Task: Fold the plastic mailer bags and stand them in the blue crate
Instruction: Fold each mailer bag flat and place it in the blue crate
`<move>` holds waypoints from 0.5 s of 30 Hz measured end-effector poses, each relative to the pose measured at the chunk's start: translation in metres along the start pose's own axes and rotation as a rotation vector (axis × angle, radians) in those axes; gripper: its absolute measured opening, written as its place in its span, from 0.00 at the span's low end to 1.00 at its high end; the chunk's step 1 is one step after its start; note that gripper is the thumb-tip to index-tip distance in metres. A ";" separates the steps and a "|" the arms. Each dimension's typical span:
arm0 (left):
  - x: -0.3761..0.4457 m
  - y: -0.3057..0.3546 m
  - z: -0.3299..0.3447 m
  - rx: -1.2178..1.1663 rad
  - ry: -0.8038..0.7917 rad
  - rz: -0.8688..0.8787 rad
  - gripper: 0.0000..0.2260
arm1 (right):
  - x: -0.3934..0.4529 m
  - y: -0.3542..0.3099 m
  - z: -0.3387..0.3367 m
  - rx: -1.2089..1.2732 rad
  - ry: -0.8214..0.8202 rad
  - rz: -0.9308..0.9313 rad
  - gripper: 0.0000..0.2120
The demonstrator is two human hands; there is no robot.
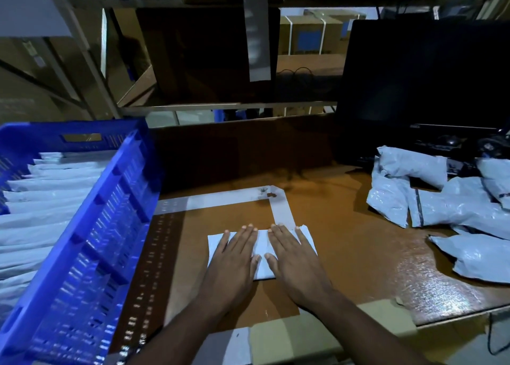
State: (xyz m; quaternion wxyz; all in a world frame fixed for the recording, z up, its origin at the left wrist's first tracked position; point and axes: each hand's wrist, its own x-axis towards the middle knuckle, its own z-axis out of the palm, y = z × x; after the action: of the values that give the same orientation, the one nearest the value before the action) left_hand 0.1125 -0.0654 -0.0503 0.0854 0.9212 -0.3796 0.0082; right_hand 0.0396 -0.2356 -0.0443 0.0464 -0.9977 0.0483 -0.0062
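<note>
- The folded mailer bag (262,250) lies flat on the table (358,254), just in front of the taped corner mark (278,207)
- Both hands press it down with fingers straight and flat: the left hand (234,257) on its left half, the right hand (295,257) on its right half, thumbs nearly meeting
- It looks light, thin and soft; the slick plastic will likely spring open or slide, so I would pinch it along the folded edge
- The blue crate (110,213), at the left, already holds a row of folded bags (47,196) standing on edge
- A loose pile of unfolded bags (447,199) waits at the right of the table
</note>
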 end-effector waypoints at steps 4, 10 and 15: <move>-0.006 -0.008 0.002 -0.057 0.009 -0.068 0.31 | -0.004 0.009 0.001 0.097 0.026 0.021 0.38; -0.009 -0.007 0.004 -0.088 0.011 -0.123 0.35 | -0.015 0.023 -0.003 0.178 0.022 0.119 0.46; -0.018 -0.017 -0.005 -0.060 -0.036 -0.165 0.45 | -0.016 0.025 0.003 0.213 0.022 0.202 0.48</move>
State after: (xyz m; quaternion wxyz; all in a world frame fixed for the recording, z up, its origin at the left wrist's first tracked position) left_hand 0.1115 -0.0400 -0.0495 0.1064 0.9464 -0.3037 -0.0267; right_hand 0.0209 -0.2585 -0.0501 0.1520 -0.9771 0.1480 -0.0177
